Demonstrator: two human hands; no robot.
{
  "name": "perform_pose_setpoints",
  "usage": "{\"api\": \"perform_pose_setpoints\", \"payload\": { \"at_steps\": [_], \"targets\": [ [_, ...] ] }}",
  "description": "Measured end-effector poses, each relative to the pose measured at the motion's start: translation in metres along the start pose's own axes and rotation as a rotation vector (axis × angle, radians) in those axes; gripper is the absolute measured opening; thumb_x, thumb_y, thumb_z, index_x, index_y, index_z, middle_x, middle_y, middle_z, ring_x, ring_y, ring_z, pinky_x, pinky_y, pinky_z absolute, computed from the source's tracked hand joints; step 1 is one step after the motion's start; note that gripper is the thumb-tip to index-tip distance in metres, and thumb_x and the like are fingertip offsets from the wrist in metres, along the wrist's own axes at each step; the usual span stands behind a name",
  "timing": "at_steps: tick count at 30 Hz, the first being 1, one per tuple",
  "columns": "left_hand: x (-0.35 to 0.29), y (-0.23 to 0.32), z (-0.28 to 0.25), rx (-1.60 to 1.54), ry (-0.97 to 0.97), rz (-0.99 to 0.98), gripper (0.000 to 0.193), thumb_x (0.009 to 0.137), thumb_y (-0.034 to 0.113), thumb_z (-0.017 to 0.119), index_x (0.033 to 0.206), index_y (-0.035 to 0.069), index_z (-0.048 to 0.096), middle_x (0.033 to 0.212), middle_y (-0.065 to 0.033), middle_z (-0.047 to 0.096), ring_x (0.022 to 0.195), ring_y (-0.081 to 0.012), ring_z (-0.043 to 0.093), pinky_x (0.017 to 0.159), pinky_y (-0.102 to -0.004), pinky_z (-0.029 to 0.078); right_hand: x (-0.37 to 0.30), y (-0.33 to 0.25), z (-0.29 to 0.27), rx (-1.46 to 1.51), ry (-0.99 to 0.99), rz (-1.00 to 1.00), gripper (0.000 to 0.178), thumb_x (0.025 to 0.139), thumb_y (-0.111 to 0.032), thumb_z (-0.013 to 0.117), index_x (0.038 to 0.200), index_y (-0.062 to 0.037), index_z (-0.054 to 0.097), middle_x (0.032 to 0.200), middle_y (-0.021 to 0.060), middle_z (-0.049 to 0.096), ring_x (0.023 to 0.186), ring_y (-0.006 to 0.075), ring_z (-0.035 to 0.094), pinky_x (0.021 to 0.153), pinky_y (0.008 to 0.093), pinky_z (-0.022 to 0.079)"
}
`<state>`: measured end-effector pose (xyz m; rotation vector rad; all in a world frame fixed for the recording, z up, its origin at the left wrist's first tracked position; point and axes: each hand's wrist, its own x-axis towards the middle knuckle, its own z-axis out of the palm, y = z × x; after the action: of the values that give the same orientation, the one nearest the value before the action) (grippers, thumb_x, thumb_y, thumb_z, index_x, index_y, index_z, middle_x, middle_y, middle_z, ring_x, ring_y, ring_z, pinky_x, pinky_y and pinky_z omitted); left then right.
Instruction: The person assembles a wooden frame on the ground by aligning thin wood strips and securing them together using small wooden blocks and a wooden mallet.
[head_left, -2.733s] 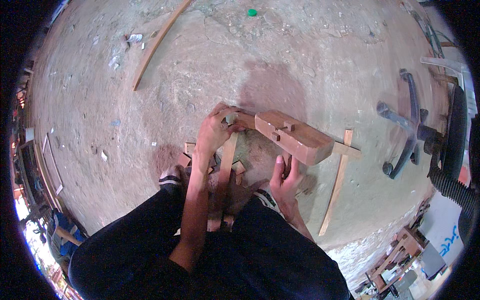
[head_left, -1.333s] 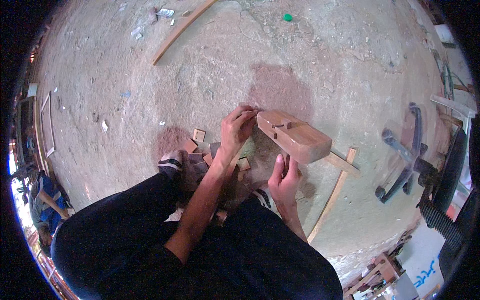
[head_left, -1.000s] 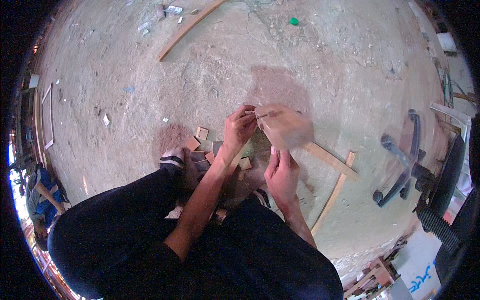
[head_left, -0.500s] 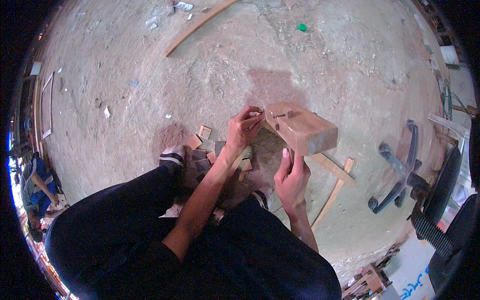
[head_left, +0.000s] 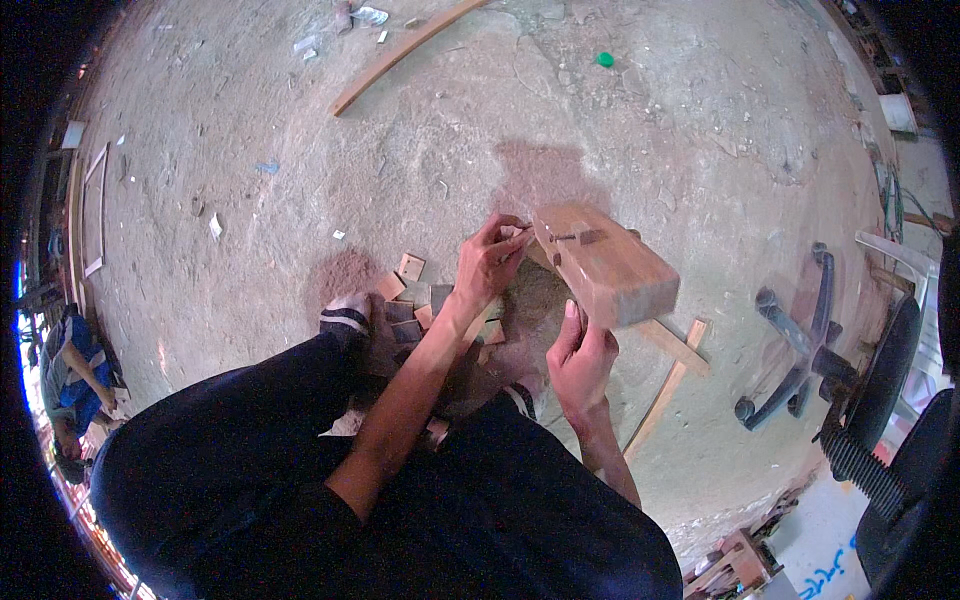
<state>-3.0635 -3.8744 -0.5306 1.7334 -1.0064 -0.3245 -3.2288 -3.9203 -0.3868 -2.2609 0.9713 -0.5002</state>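
Note:
A big wooden mallet (head_left: 610, 265) with a pale brown block head is in my right hand (head_left: 583, 365), closed just below the head; its handle is mostly hidden. A dark nail-like pin and a darker wooden end show on the head's upper face. Close to the far left edge of the head, my left hand (head_left: 490, 255) pinches with its fingertips something small and thin that I cannot make out. Under the mallet, a wooden strip (head_left: 665, 345) shows in part, most of it hidden by the head.
Several small wood blocks (head_left: 403, 310) lie between my feet. Another wooden strip (head_left: 665, 395) lies at the right, near a chair base (head_left: 800, 340). A long wooden strip (head_left: 400, 60) and a green cap (head_left: 605, 60) are farther off. At the far left a person (head_left: 80, 370) bends low.
The mallet head has dropped slightly toward me and tilted, showing more of its upper face. My left hand has barely moved.

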Motion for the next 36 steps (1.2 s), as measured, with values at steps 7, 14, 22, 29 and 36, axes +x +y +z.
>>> {"api": "perform_pose_setpoints", "payload": {
  "at_steps": [7, 14, 22, 29, 36],
  "targets": [
    [-0.003, -0.003, -0.001, 0.009, 0.002, 0.019, 0.024, 0.08, 0.0, 0.075, 0.102, 0.008, 0.079, 0.11, -0.006, 0.069, 0.079, -0.0231, 0.073, 0.066, -0.0355, 0.058, 0.011, -0.01, 0.006, 0.034, -0.147, 0.206, 0.025, 0.101, -0.006, 0.059, 0.122, 0.0077, 0.056, 0.098, 0.0299, 0.07, 0.09, 0.0481, 0.07, 0.073, 0.0505, 0.055],
    [-0.001, -0.003, 0.004, -0.04, 0.055, 0.041, 0.02, 0.081, 0.001, 0.075, 0.099, 0.006, 0.079, 0.112, -0.0074, 0.07, 0.077, -0.0234, 0.073, 0.066, -0.0357, 0.058, -0.01, 0.014, 0.014, -0.206, 0.077, -0.247, 0.027, 0.101, -0.006, 0.059, 0.123, 0.0076, 0.056, 0.102, 0.0286, 0.071, 0.094, 0.0472, 0.07, 0.077, 0.0485, 0.055],
    [0.003, -0.003, 0.002, -0.031, 0.038, 0.046, 0.02, 0.081, 0.001, 0.077, 0.1, 0.006, 0.079, 0.112, -0.0089, 0.07, 0.073, -0.0236, 0.071, 0.063, -0.0354, 0.057, -0.02, 0.02, 0.017, 0.022, 0.091, -0.073, 0.029, 0.102, -0.011, 0.059, 0.124, 0.0086, 0.058, 0.112, 0.0287, 0.068, 0.104, 0.0465, 0.067, 0.088, 0.0487, 0.052],
    [0.0, 0.014, 0.006, 0.065, 0.136, -0.124, 0.038, 0.085, 0.01, 0.079, 0.122, 0.009, 0.072, 0.109, -0.0095, 0.069, 0.071, -0.0239, 0.071, 0.061, -0.0366, 0.056, -0.022, 0.018, 0.007, 0.101, 0.195, 0.053, 0.032, 0.104, -0.01, 0.056, 0.128, 0.0108, 0.053, 0.114, 0.0308, 0.067, 0.107, 0.0453, 0.068, 0.087, 0.0466, 0.054],
    [0.001, 0.019, 0.006, 0.168, 0.137, -0.105, 0.036, 0.088, 0.019, 0.079, 0.122, 0.01, 0.072, 0.11, -0.0079, 0.069, 0.07, -0.023, 0.072, 0.059, -0.0384, 0.055, -0.016, 0.016, 0.003, 0.088, 0.189, 0.057, 0.032, 0.103, -0.01, 0.057, 0.128, 0.0108, 0.053, 0.111, 0.0316, 0.068, 0.104, 0.0451, 0.07, 0.083, 0.0449, 0.056]
  ]
}}
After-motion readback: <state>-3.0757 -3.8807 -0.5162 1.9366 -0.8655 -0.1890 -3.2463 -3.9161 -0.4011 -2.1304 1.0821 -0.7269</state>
